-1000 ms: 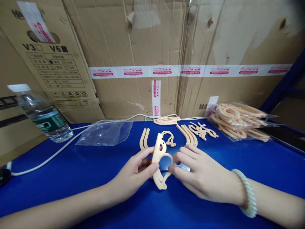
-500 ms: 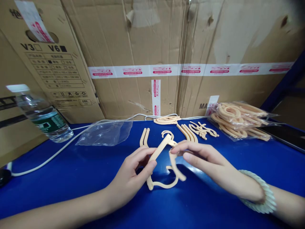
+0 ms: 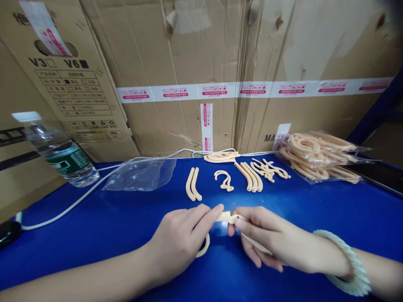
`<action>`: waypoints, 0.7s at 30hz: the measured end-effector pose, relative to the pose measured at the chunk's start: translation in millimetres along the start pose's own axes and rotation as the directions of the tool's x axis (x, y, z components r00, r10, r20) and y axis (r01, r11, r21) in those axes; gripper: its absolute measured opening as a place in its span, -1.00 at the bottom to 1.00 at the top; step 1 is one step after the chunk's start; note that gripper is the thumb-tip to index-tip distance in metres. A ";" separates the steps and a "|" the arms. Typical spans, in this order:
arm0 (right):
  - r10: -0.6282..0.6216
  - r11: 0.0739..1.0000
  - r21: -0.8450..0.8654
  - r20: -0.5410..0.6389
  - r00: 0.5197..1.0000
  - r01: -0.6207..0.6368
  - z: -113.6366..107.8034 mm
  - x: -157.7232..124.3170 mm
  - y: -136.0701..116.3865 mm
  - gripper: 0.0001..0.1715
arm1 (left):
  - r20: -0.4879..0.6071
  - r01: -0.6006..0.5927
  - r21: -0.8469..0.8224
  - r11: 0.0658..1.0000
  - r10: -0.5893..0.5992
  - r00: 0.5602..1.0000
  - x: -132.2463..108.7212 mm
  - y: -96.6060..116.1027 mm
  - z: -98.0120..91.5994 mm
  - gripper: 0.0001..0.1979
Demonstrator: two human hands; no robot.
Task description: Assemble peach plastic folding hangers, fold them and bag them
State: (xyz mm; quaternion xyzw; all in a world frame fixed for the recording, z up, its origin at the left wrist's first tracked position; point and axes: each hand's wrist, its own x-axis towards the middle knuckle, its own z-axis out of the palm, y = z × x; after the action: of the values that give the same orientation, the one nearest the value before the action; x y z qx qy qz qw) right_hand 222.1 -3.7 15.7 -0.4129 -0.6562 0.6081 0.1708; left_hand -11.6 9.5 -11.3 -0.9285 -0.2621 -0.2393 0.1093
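Note:
A beige plastic folding hanger [image 3: 224, 217] is stretched between my two hands, low over the blue table. My left hand [image 3: 181, 235] is closed round one arm of it, and a curved end shows below the fingers. My right hand [image 3: 270, 235] pinches the jointed part by its hole, with another strip running under the palm. Fingers cover much of the hanger. Beyond the hands lie two loose hanger hooks [image 3: 224, 180]. Two curved hanger arms [image 3: 193, 184] rest to their left, and several more arms [image 3: 251, 178] to their right.
Small beige pieces [image 3: 270, 169] lie in a pile near the back, beside stacked strips [image 3: 222, 157]. Bagged hanger parts [image 3: 317, 157] sit at right. An empty plastic bag [image 3: 140, 174], a white cable [image 3: 75, 202] and a water bottle [image 3: 67, 161] occupy the left. Cardboard boxes [image 3: 176, 58] stand behind.
The hanger has come lower and nearer, and its upper arm has turned from steep to almost level. My right hand now grips the joint more closely. The loose hooks have come into clear view.

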 end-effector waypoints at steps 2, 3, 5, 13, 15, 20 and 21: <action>0.047 0.999 0.013 0.031 0.998 -0.048 3.1 -2.5 -1.4 -0.51 | 0.002 -0.087 0.089 0.992 0.087 0.996 2.9 1.2 -4.1 -0.63; 0.068 0.997 0.022 0.047 0.997 -0.069 4.3 -3.3 -1.8 -0.49 | 0.008 -0.117 0.124 0.985 0.117 0.993 4.6 1.7 -6.2 -0.67; 0.103 0.994 0.035 0.074 0.992 -0.105 6.4 -4.0 -2.0 -0.46 | 0.027 -0.160 0.184 0.970 0.158 0.987 8.0 2.9 -10.2 -0.72; -0.044 0.943 -0.332 -0.083 0.996 0.014 15.7 -4.5 -2.4 -0.55 | 0.106 -0.180 0.183 0.966 0.163 0.981 11.0 5.1 -14.9 -0.67; -0.256 0.771 -0.619 -0.091 0.962 0.147 18.4 -6.1 -1.4 -0.57 | 0.137 -0.103 0.097 0.990 0.090 0.987 9.2 4.3 -11.9 -0.67; -0.521 0.410 -0.879 -0.008 0.854 0.242 17.3 -8.0 -3.3 -0.62 | 0.199 0.164 -0.207 0.964 -0.123 0.972 7.0 3.3 -7.9 -0.67; -0.521 0.463 -0.857 -0.057 0.852 0.226 12.9 -8.0 -5.9 -0.61 | 0.204 0.233 -0.273 0.933 -0.180 0.962 7.6 3.1 -8.8 -0.68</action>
State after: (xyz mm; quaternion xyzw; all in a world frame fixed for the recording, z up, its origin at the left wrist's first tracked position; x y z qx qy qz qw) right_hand 215.6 -17.6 20.9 -0.3769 -0.9011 0.1013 0.1889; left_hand -7.6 7.3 -0.1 -0.9189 -0.3285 -0.2032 -0.0797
